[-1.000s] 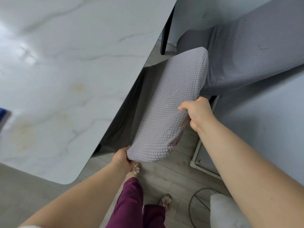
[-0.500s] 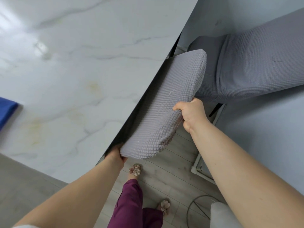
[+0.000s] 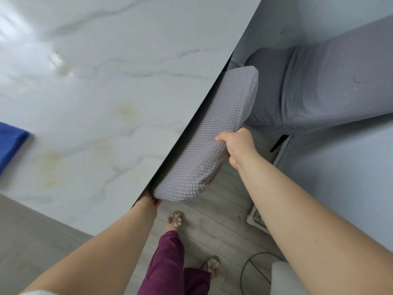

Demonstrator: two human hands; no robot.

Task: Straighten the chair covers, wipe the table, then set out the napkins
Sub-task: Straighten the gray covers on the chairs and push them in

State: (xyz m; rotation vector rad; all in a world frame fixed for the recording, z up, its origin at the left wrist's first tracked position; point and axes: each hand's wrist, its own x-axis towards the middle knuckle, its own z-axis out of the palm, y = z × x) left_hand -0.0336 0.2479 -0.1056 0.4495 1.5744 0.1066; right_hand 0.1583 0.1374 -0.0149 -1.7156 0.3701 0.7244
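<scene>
Grey chair cover [image 3: 223, 107]: right hand [image 3: 238, 145] clamped on side edge, left hand [image 3: 150, 200] grips near corner beneath marble table [image 3: 106, 92] edge. Well left of left hand, blue cloth [image 3: 10, 143].

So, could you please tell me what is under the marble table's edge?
The grey chair cover reaches under it, the left hand gripping its near corner. The tabletop hides the seat and part of that hand.

1 head view; steeply downward, close above table [image 3: 106, 103] edge and chair [image 3: 208, 145].
</scene>
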